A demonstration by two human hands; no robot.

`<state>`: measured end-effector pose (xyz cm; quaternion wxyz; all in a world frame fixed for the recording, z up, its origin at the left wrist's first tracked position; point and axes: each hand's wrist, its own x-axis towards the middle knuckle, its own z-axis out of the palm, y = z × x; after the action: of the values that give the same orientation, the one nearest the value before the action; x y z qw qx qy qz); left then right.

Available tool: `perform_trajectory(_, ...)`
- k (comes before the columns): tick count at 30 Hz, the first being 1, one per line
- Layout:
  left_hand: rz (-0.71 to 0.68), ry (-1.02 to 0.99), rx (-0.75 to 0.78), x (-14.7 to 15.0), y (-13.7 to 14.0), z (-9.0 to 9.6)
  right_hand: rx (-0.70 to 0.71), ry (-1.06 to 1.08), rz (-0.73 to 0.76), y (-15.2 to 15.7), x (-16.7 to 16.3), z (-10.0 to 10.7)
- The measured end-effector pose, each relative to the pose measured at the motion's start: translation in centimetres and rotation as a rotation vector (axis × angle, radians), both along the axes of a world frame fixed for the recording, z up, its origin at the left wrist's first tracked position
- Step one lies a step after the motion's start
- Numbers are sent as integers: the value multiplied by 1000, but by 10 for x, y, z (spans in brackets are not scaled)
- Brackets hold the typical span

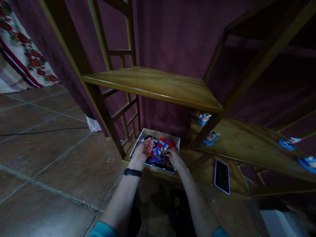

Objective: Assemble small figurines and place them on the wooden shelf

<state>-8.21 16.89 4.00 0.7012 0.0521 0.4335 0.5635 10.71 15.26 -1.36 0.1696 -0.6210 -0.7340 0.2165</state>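
Note:
A shallow white cardboard box (176,141) stands on the low wooden shelf, filled with small figurines (156,150) in red, blue, purple, white and black. Over the box's left side is my left hand (145,148), palm turned inward and fingers apart and slightly bent, with nothing visible in it. A dark band (132,172) circles that wrist. My right hand (174,157) reaches into the right side of the box, its fingers bent down among the figurines. Whatever lies between those fingertips is too small and dark to make out.
A wooden shelf board (158,82) spans above the box, with an upright post (100,108) at its left. To the right lies a phone (222,176). Small blue-based figurines (209,137) stand on the right-hand shelf (237,138). A dark cable (44,132) crosses the tiled floor.

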Motion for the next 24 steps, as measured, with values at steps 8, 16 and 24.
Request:
perform_trajectory(8, -32, -59, 60, 4, 3, 0, -11, -148, 160, -3, -10, -6)
perform_trajectory(16, -37, -63, 62, 1, 2, -2, -37, -77, 110, -2, -10, -4)
perform_trajectory(24, -46, -43, 53, 7, 1, -1, -69, 512, -79, 15, -3, -14)
